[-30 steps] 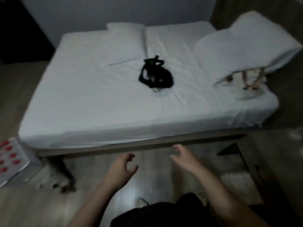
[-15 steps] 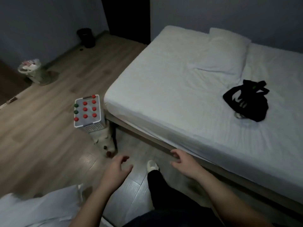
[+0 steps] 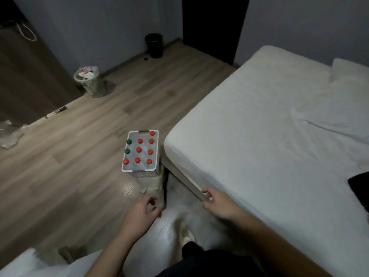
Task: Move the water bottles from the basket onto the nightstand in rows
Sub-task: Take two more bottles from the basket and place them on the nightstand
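Note:
A white mesh basket (image 3: 146,173) stands on the wooden floor beside the bed's corner. It holds several upright water bottles (image 3: 139,150), most with red caps and two with green caps on its left side. My left hand (image 3: 142,212) hovers below the basket with curled fingers that hold nothing. My right hand (image 3: 216,202) is out over the bed's lower edge, fingers apart and empty. No nightstand is in view.
A white-sheeted bed (image 3: 279,136) fills the right side, with a black object (image 3: 359,184) at its right edge. A pale object (image 3: 153,186) lies on the floor just below the basket. A wicker waste bin (image 3: 90,81) and a black bin (image 3: 153,45) stand by the far wall.
The view has swung left from the bed to the floor. The basket has come closer to the middle of the view, just above my hands. Both hands stay empty.

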### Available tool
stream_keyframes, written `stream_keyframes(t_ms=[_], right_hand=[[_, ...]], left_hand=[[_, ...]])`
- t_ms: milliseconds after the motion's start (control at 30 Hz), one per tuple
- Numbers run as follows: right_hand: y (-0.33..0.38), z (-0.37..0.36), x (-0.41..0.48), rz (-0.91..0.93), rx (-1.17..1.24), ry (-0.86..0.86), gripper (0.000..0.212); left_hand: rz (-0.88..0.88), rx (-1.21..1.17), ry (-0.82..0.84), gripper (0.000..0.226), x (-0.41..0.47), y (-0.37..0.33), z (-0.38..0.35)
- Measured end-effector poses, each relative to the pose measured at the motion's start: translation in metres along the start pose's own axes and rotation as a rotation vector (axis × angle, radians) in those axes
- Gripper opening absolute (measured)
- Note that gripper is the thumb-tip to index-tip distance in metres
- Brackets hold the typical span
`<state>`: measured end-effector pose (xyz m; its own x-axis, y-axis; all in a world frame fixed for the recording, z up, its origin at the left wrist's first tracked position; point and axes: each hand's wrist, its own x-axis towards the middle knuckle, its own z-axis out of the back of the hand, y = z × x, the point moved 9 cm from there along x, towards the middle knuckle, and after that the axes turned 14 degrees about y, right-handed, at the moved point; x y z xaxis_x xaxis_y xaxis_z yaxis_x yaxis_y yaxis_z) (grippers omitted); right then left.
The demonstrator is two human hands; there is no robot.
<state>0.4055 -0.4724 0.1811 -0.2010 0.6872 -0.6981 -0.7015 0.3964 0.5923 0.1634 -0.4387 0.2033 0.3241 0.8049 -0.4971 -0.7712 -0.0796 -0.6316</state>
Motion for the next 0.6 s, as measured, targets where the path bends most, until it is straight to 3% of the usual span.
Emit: stream_keyframes(t_ms=[167,333,600], right_hand=[[0.065,0.035,0.066,0.021,-0.088,0.058,0.051],[0.106,0.047,0.121,0.016,-0.07,0.055,0.054],[0.182,0.062,0.22,-0.049,0.002,0.021,0.044]], left_hand=[[0.127,-0.091,-0.075,0.032,0.029,0.033,0.043],[0.165,-0.095,-0.048,0.029,0.078,0.066,0.085],[0.129,0.077,0.128,0.045,0.209,0.101,0.183]])
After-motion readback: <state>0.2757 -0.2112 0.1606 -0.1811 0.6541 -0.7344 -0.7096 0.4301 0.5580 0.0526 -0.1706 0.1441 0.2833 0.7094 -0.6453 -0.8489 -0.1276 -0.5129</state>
